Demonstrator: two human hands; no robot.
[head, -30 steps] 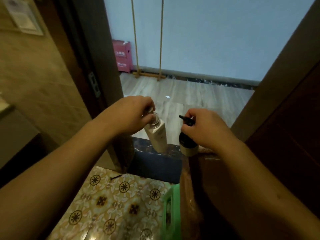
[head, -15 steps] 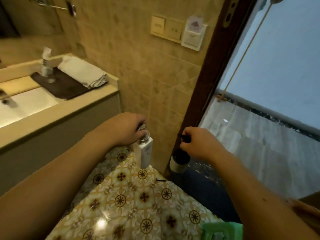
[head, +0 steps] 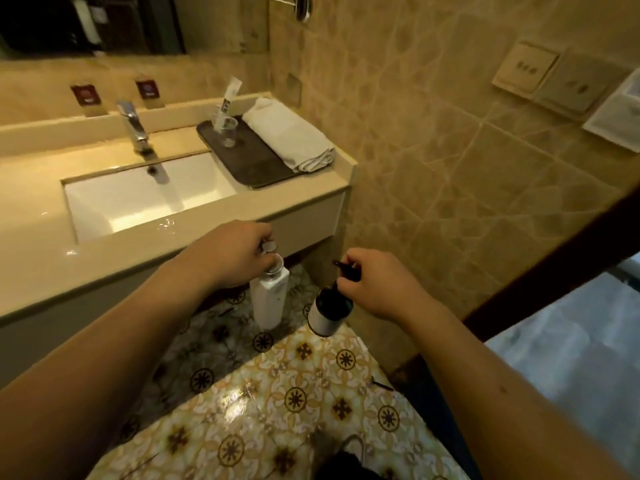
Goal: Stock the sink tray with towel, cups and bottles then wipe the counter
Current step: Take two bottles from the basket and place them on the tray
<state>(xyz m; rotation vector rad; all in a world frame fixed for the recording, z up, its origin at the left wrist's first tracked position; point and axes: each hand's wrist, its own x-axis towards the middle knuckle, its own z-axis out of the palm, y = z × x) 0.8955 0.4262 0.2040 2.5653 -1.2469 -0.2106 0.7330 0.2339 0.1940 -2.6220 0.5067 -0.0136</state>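
My left hand (head: 230,252) grips the pump top of a white square bottle (head: 268,299), which hangs below it in front of the counter edge. A dark round bottle with a pale label (head: 329,315) dangles tilted from my right hand (head: 377,282), held by its black pump. On the counter's right end lies a dark tray (head: 252,159). A folded white towel (head: 289,135) rests along the tray's right side, and clear cups (head: 227,128) with a small packet stand at its back.
A beige counter (head: 41,251) holds a white sink (head: 145,195) with a chrome tap (head: 133,128). Water drops sit on the counter front. A tiled wall with switches (head: 526,69) is at the right, a dark door frame (head: 554,265) beyond. Patterned floor tiles lie below.
The view has swung left from the doorway to the sink counter. Both hands still carry their bottles, now closer to the counter's front edge.
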